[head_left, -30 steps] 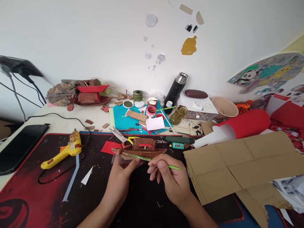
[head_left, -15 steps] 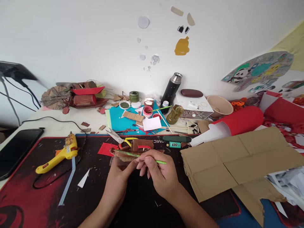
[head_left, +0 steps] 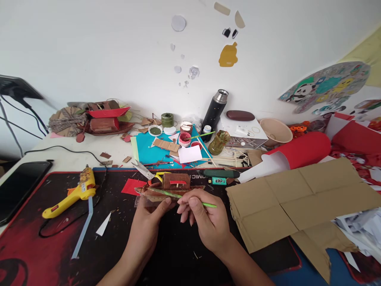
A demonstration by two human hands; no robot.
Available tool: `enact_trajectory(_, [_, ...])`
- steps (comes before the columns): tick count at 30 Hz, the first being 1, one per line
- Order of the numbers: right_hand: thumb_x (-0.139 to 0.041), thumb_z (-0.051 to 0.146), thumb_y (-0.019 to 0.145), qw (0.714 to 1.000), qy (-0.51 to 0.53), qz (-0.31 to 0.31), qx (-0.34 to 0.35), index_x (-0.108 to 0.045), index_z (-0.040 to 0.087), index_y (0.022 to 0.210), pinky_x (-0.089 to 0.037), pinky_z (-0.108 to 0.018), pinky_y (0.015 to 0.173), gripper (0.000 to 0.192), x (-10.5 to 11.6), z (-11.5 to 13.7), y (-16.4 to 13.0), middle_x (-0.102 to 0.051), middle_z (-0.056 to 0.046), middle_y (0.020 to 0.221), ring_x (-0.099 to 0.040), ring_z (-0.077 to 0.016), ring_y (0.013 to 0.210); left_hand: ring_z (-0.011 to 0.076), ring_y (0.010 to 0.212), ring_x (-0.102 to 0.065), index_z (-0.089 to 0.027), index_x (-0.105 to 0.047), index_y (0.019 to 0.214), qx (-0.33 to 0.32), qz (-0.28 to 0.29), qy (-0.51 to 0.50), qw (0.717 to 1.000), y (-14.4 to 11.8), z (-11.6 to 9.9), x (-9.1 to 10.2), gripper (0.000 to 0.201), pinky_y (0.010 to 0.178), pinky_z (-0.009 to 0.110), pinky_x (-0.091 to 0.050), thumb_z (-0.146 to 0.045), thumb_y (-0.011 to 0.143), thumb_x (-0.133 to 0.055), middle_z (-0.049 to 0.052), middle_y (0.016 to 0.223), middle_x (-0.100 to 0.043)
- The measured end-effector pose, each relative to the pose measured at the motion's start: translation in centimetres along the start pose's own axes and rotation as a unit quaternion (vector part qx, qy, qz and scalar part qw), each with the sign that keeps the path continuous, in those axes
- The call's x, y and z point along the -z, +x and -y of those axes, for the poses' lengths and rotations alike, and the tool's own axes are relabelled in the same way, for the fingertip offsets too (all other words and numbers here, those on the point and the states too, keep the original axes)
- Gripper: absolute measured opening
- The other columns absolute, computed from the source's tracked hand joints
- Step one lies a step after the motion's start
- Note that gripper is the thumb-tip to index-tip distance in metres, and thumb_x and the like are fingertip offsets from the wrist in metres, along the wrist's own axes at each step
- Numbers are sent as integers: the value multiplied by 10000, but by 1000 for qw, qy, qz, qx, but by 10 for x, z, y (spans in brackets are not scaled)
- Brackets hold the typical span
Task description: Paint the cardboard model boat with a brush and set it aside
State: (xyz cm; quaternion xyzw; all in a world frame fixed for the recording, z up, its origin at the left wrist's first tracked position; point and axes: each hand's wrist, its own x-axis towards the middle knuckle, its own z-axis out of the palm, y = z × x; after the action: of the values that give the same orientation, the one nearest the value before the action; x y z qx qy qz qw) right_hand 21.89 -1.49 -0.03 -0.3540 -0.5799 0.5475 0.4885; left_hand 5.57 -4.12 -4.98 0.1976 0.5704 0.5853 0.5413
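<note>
Left hand grips the small brown cardboard boat model steady from six o'clock; right hand pinches a thin green paintbrush, bristles pointing toward nine o'clock across the hull.

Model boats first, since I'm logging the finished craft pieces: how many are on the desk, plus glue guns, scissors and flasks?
Model boats: 2, one in the left hand at, one by the wall
Glue guns: 1
Scissors: 1
Flasks: 1
Total: 5
</note>
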Motion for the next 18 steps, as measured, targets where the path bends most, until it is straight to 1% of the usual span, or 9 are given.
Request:
enact_trajectory(4, [-598, 510, 1200, 1000, -6, -3, -3, -840, 206, 1036, -486, -207, 503, 421, 4, 2, -6, -811, -52, 818, -739, -134, 601, 407, 1147, -816, -207, -759, 1112, 15, 6, -25, 1000, -1, -2, -3, 654, 940, 502, -665, -534, 638, -1068, 138, 1161, -869])
enact_trajectory(8, [-607, 519, 1195, 1000, -4, -17, -13, -843, 208, 1037, -490, -208, 502, 422, 9, 2, -12, -811, -57, 812, -744, -140, 594, 386, 1135, -821, -212, -747, 1156, 24, -14, -42, 999, 0, -2, -4, 710, 953, 505, -688, -518, 610, -1082, 121, 1180, -868])
enact_trajectory(12, [-621, 512, 1191, 999, 5, -39, -16, -845, 209, 1030, -496, -205, 497, 411, 16, 2, -18, -814, -61, 817, -753, -143, 593, 353, 1113, -820, -217, -749, 1158, 19, -25, -47, 998, 1, -1, -3, 704, 926, 471, -704, -498, 609, -1089, 95, 1134, -861])
enact_trajectory(15, [-628, 508, 1189, 998, 8, -53, -18, -850, 207, 1034, -499, -206, 490, 404, 22, 2, -22, -821, -68, 817, -757, -148, 588, 345, 1146, -815, -227, -766, 1149, 20, -30, -58, 998, 2, 0, -2, 685, 924, 453, -715, -472, 603, -1098, 82, 1166, -854])
enact_trajectory(18, [-640, 509, 1184, 997, 11, -68, -22, -854, 210, 1037, -504, -202, 489, 396, 27, 1, -25, -823, -69, 808, -762, -150, 585, 310, 1122, -813, -232, -784, 1153, 19, -33, -70, 997, 3, 0, -1, 672, 888, 402, -722, -452, 605, -1105, 70, 1184, -851])
